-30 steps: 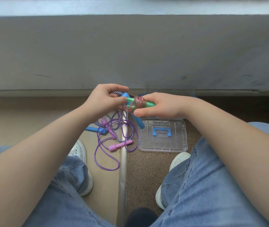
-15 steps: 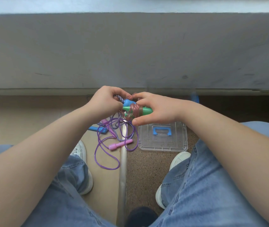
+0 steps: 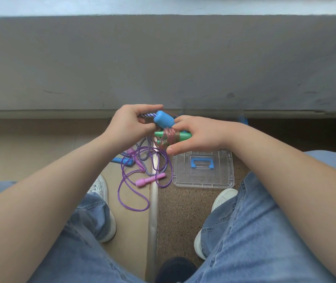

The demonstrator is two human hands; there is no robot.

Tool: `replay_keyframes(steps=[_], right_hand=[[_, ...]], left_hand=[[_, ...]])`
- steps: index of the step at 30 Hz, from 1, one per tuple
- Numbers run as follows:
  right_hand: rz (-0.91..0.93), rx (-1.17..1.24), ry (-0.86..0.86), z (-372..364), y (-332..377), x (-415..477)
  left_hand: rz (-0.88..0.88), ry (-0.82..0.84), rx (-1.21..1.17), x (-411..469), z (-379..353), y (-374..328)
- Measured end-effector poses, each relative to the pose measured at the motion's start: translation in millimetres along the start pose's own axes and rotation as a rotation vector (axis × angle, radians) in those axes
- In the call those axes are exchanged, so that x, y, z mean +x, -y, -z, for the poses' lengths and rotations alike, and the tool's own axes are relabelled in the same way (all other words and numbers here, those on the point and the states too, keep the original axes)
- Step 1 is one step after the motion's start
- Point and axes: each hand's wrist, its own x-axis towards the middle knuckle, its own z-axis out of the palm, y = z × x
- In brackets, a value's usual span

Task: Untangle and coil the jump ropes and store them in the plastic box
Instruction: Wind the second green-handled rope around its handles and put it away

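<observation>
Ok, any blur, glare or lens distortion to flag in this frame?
Head view: soft even light, no hard shadows; no glare on the clear plastic box with a blue handle; wide-angle stretch swells the forearms toward the lower corners; left hand on the blue foam handle and right hand on the green rope-wrapped handles look slightly soft, not smeared.
</observation>
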Motion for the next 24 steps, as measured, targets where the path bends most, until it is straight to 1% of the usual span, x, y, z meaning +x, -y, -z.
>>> replay_keyframes(steps=[4,7,10,12,14,17,19,22,24], right_hand=[[-0.023,-0.024,-0.017,0,-4,1],[-0.021,-0.068,-0.039,-4,-6,2],[0.037,-0.072,-0.105,-6,-5,3],[0.079,-0.051,-0.133,-5,-4,4],[0.073,-0.056,-0.118,-5,-3,4],[0.020,-0.073,-0.084,-6,-5,5],[0.002,-0.054,-0.085,-5,-7,5],[-0.017,-0.040,-0.108,-2,-9,5],[-0.043,-0.013,-0.143,-1,-7,5]], left_hand=[[0.008,0.020,-0.024,-4,0,-10],[0.070,0.067,-0.094,-5,1,-13],[0.112,0.105,-0.159,-3,3,-8],[0.127,0.102,-0.123,-2,2,-5],[0.109,0.103,-0.065,-3,1,-5],[0.042,0.194,-0.117,-8,-1,-11],[0.063,0.154,-0.150,-8,-1,-10],[0.155,-0.011,-0.113,-1,1,0],[0.185,-0.094,-0.085,3,2,6]])
